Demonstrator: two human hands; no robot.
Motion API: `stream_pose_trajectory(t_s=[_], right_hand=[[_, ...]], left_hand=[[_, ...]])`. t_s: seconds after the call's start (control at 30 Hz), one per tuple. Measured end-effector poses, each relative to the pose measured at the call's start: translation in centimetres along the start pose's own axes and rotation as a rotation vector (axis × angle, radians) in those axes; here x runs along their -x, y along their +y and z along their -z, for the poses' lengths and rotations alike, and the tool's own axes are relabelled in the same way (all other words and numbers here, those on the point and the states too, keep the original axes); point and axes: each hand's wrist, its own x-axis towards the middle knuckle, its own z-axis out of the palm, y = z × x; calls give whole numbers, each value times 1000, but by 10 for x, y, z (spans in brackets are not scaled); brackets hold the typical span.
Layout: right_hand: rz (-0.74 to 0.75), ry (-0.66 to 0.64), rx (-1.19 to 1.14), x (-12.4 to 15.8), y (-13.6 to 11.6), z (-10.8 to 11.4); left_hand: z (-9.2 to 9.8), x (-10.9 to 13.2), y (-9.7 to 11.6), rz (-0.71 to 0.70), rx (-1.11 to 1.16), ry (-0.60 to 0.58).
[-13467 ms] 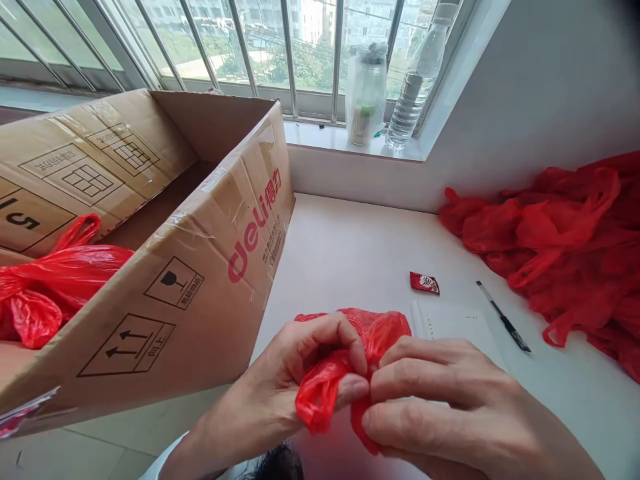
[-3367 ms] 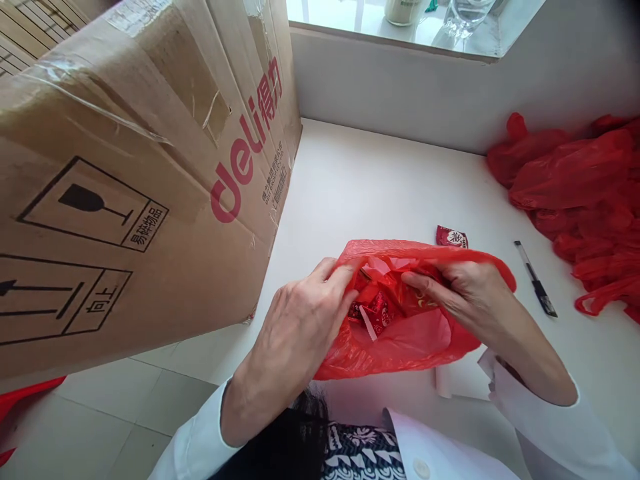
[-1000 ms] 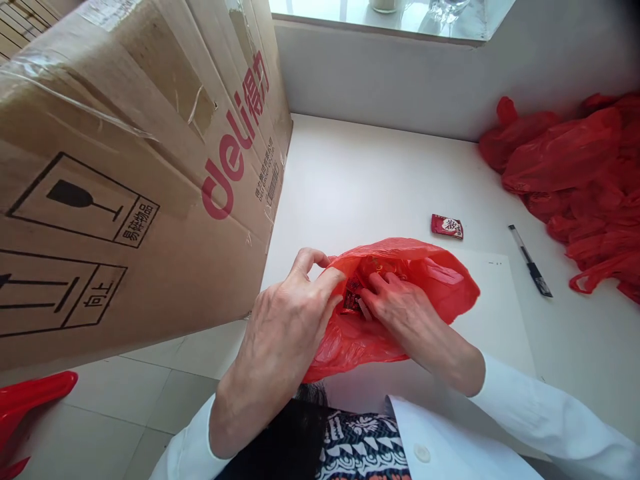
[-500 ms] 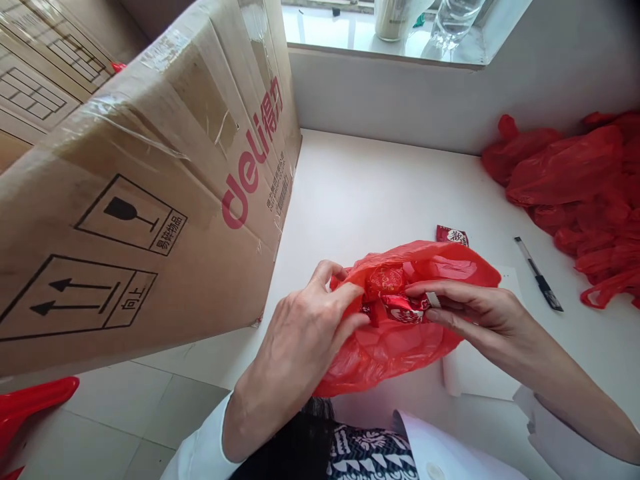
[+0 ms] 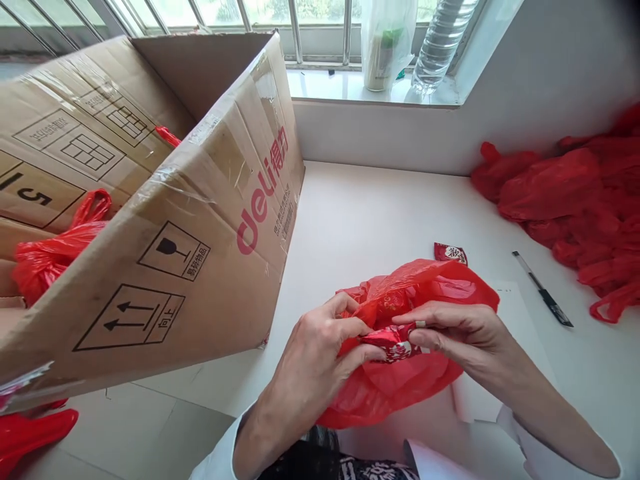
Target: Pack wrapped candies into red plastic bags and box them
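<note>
A thin red plastic bag [image 5: 400, 393] lies spread open at the front of the white table, beneath both hands. Over its mouth is a small red wrapped candy [image 5: 393, 341] with white lettering. My left hand [image 5: 315, 353] pinches the left end of the candy between thumb and fingers. At the other end, my right hand [image 5: 463, 333] grips the wrapper between thumb and forefinger. Another red wrapped piece [image 5: 393, 300] shows partly inside the bag, behind the fingers. Just beyond the bag, a similar red packet [image 5: 450, 253] rests on the table.
A big open cardboard box [image 5: 215, 267] stands to the left, with a tied red bag [image 5: 60, 250] inside. Red plastic bags [image 5: 565, 193] are heaped at the right. A black pen [image 5: 543, 290] and white paper [image 5: 520, 333] lie nearby. A plastic bottle [image 5: 440, 47] stands on the windowsill.
The view has tipped upward, showing the window and the box's inside. My left fingers, apart beside the candy before, have closed on its left end. My right hand keeps its hold.
</note>
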Motion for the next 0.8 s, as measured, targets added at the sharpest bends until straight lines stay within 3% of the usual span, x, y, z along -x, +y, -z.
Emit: stream_pose_trajectory(t_s=[0.07, 0.13, 0.23, 0.3, 0.47, 0.57, 0.7, 0.8], right_hand=[[-13, 109, -11, 2, 7, 4], [14, 298, 37, 4, 13, 13], [73, 534, 268, 8, 12, 27], [154, 471, 486, 9, 4, 29], [265, -4, 903, 2, -8, 10], [298, -46, 1114, -9, 3, -5], [418, -96, 1188, -21, 30, -36], [416, -115, 1223, -24, 43, -59]], left_hand=[[4, 1, -1, 3, 44, 35], [10, 3, -2, 19, 40, 99], [16, 7, -3, 29, -53, 169], [16, 9, -1, -22, -101, 190], [9, 12, 7, -124, -147, 188], [10, 13, 9, -109, -205, 201], [12, 14, 8, -112, -235, 206], [12, 13, 7, -115, -235, 212]])
